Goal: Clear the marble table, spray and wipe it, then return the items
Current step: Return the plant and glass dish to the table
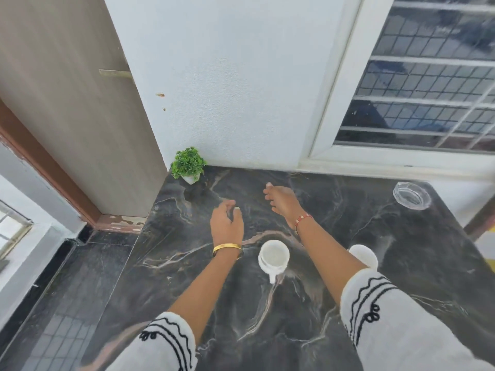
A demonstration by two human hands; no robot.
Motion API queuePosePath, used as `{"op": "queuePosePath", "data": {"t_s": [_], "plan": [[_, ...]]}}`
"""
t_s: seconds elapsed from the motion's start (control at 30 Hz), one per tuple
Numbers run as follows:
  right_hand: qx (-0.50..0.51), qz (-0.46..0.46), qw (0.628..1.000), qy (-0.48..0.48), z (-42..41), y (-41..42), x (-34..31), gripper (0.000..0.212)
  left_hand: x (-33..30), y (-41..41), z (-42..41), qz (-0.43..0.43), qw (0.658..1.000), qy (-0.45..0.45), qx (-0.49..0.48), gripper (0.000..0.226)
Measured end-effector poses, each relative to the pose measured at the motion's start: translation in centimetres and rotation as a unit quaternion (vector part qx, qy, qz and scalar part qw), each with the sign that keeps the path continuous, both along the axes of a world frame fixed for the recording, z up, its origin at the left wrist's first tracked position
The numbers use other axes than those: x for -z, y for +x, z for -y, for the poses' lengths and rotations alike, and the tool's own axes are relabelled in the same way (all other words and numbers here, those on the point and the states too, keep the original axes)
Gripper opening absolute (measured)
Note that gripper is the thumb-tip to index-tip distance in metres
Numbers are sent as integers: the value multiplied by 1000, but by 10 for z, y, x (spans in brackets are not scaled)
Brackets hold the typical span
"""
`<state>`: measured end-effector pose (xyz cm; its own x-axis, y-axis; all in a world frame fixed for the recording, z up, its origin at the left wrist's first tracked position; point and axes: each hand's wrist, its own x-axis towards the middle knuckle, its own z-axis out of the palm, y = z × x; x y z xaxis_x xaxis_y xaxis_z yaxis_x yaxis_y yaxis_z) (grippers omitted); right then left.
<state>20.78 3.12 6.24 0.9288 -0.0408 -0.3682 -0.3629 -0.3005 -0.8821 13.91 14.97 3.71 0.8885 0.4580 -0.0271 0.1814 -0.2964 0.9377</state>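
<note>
hands: both out over the marble table [308,330], left hand [227,223] with fingers loosely curled and holding nothing, right hand [281,202] relaxed and empty too, neither touching the top as far as I can tell
potted plant [188,165]: tucked in the far left corner against the wall, probably parked there as decor, and both hands point roughly that way
white mug [273,257]: sits between the forearms, handle toward the person
second white cup [363,256]: half hidden behind the right arm
glass ashtray [412,195]: far right, well apart from the rest
in the way: mugs sit right under the arms, easy to knock imo
progress: looks like either clearing hasn't started or the items are back
</note>
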Motion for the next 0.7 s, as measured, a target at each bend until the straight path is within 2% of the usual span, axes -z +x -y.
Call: {"op": "queuePosePath", "data": {"t_s": [0.1,0.27,0.37,0.43,0.53,0.63,0.7], "plan": [[-4,30,999,-42,35,-30,3,48,15,-27,36,-34,998,3,43,30],[-24,68,987,-141,92,-75,13,17,32,-58,69,-66,992,44,101,45],[0,102,971,-218,123,-97,21,29,36,-64,69,-73,986,81,127,49],[21,107,951,-289,142,-106,26,40,38,-64,69,-88,981,106,137,60],[6,40,922,-384,162,-110,38,65,37,-62,70,-118,970,135,162,69],[-26,-22,924,-382,170,-114,52,78,38,-60,71,-119,967,153,166,66],[-26,-17,929,-369,173,-114,60,74,39,-56,71,-119,965,165,166,64]]}}
